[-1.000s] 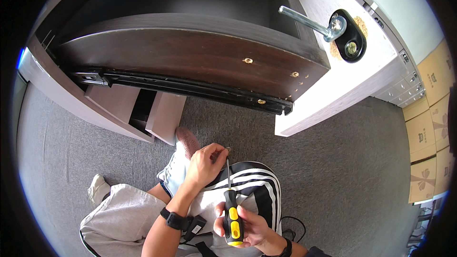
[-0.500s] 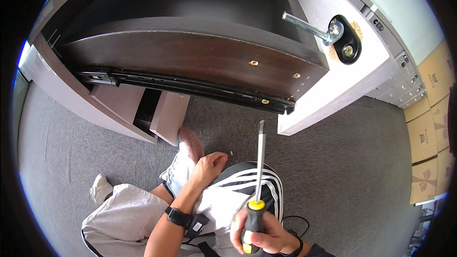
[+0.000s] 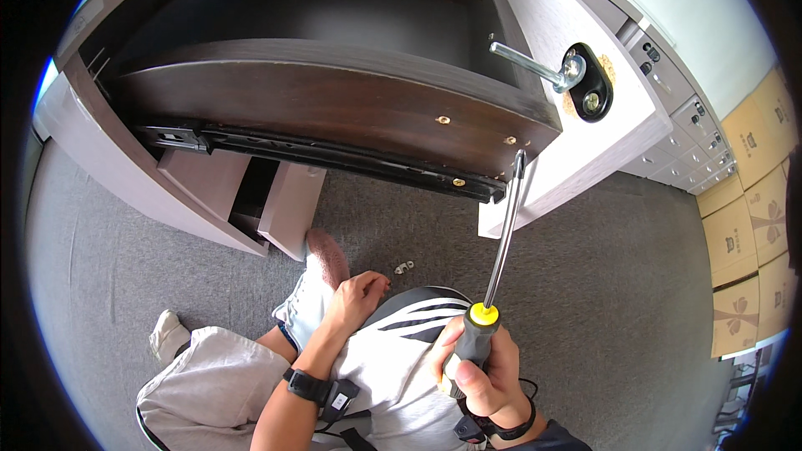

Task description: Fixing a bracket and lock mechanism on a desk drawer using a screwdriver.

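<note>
Head view, looking down at a seated person before an open cabinet. The drawer [image 3: 334, 108], a dark brown panel pulled out of the cabinet [image 3: 576, 159], served as landmark. Along the drawer's lower edge ran a black slide rail [image 3: 334, 154], with brass screws [image 3: 444, 120] set in the panel above it. Below the drawer's left end stood a pale inner panel [image 3: 288, 209], and beneath that lay grey carpet [image 3: 100, 284].

Below the drawer's middle, the left hand [image 3: 355, 301] rested on the person's knee, fingers loosely curled and holding nothing visible; a black watch [image 3: 309, 386] sat on its wrist. A small metal fitting [image 3: 404, 267] lay on the carpet just beside this hand, between it and the drawer.

Below the drawer's right end, the right hand [image 3: 484, 367] was wrapped tightly around the grey-and-yellow handle of a screwdriver [image 3: 499, 242]. The shaft rose steeply from the hand, and its tip stood at the drawer's lower right corner, near the end of the rail; whether the tip touched a screw could not be told.

Right of the drawer, a metal lever handle [image 3: 535, 65] projected from a black plate on the cabinet's pale face. Farther right stood stacked cardboard boxes [image 3: 743, 234].
</note>
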{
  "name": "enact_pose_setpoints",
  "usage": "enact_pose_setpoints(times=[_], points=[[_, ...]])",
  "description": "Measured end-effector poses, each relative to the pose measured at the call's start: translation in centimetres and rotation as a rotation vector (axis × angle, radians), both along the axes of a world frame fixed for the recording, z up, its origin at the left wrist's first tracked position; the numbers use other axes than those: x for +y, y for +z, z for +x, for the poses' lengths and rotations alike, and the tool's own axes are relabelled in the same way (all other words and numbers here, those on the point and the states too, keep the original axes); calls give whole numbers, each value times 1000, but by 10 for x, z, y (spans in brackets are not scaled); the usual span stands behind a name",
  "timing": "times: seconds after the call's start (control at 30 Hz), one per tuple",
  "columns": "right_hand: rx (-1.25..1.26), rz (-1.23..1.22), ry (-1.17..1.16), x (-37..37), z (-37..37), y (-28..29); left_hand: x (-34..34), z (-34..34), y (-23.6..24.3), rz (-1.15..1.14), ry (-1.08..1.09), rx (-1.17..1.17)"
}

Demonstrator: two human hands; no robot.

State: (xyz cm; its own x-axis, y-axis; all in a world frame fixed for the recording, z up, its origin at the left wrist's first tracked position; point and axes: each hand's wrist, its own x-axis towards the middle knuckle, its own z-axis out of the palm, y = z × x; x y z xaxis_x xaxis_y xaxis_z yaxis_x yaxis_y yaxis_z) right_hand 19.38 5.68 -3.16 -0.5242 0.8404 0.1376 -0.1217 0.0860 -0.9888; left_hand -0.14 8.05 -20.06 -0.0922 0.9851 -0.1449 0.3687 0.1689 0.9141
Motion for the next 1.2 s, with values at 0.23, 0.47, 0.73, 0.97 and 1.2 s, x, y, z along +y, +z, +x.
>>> enact_pose_setpoints(times=[0.23, 0.47, 0.73, 0.97, 1.2], points=[[-18, 76, -15, 6, -2, -4, 0, -1, -1, 6, 8, -2], [-42, 222, -74, 15, -4, -11, 0, -2, -8, 17, 2, -27], [-93, 240, -131, 19, -3, -10, 0, -1, -7, 13, 10, -35], [-124, 292, -183, 21, -3, -17, 0, -1, -5, 21, 10, -33], [-149, 365, -177, 22, -2, -15, 0, -2, -6, 14, 10, -27]])
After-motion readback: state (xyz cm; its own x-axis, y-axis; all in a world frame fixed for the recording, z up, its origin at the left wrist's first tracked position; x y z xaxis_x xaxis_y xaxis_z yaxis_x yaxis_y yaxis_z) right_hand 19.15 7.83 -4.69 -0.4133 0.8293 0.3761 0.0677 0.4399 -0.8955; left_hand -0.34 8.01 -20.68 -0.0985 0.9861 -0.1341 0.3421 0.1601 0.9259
